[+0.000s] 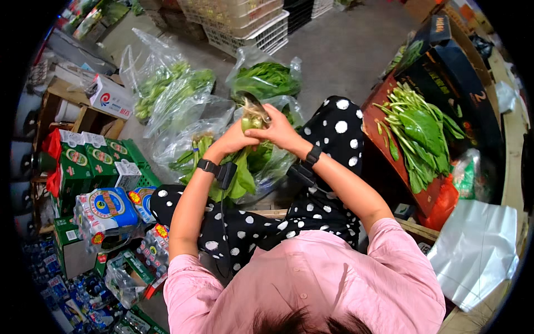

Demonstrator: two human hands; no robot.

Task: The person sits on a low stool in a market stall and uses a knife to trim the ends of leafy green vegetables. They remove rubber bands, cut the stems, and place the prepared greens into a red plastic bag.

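Observation:
In front of my knees, my left hand (234, 141) is closed around a bunch of leafy greens (243, 175). Its pale, rooted ends point up and away from me, and the broad leaves hang below my wrist. A curved knife blade (258, 103) lies against the root ends. My right hand (280, 130) grips the knife, with its thumb along the stalks; the handle is hidden in the palm. Just beneath both hands, clear plastic bags (196, 110) of greens stand on the floor. Another bag of dark green leaves (267, 77) sits beyond them.
On my right, loose leafy stalks (417, 133) lie on a reddish-brown board (381, 125) beside a black carton (454, 87). A translucent plastic bag (473, 254) is nearer me. Beer cartons (77, 160) and shrink-wrapped drinks (106, 213) crowd the left. Plastic crates (250, 35) are stacked ahead.

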